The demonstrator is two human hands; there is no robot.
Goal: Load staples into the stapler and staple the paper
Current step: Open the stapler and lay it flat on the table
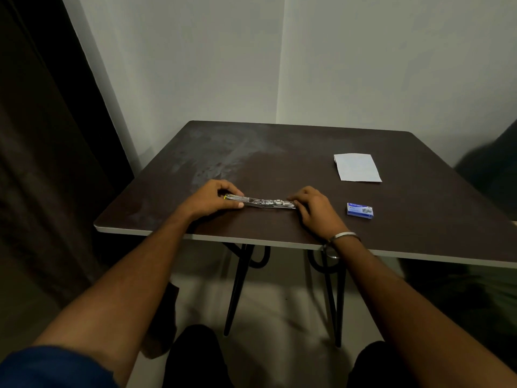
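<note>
A metal stapler (263, 203) lies swung open flat on the dark brown table (279, 152), near its front edge. My left hand (215, 201) grips the stapler's left end, where a bit of yellow shows. My right hand (310, 208) holds the right end with its fingertips. A small blue staple box (360, 210) sits shut on the table just right of my right hand. A white sheet of folded paper (356, 167) lies farther back on the right.
The table stands in a corner of white walls, with a dark curtain (42, 135) at the left. Black hairpin legs (237, 287) show under the front edge. A dark blurred shape (492, 169) sits at the right edge.
</note>
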